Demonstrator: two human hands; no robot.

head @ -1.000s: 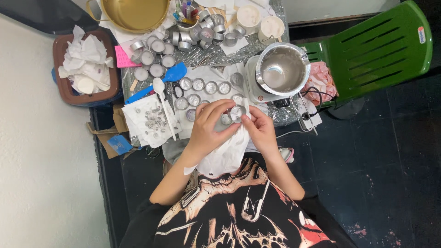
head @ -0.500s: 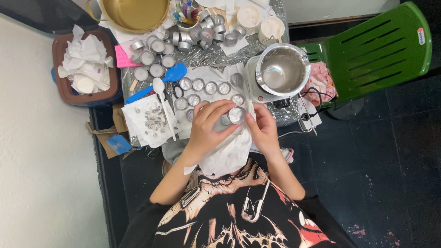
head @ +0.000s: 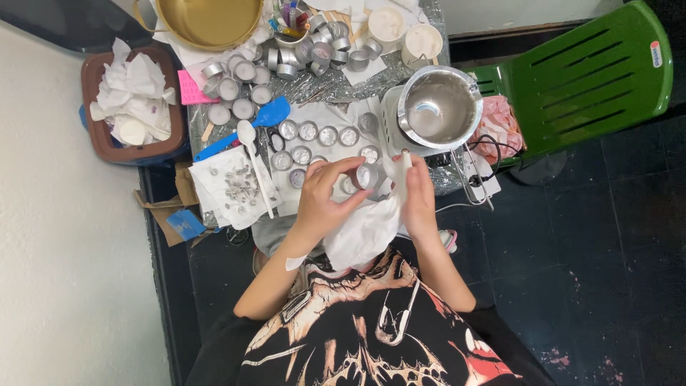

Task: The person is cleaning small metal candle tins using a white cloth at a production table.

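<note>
My left hand [head: 321, 199] pinches a small round metal cup [head: 365, 176] by its rim, just above the near edge of the table. My right hand [head: 416, 194] grips a white tissue [head: 363, 229] that hangs down toward my lap, right beside the cup. Several more small metal cups [head: 319, 136] lie in rows on white paper straight ahead of my hands.
A steel pot [head: 439, 106] sits on a white base at the right, cables trailing off it. A gold bowl [head: 209, 20], a blue spatula [head: 246, 126], a white spoon [head: 251, 157] and more cups crowd the table. A brown bin of tissues [head: 130, 107] stands left, a green chair [head: 582, 78] right.
My left hand has turned the metal cup slightly and my right hand has shifted the tissue a little to the right of it. Everything on the table stays put.
</note>
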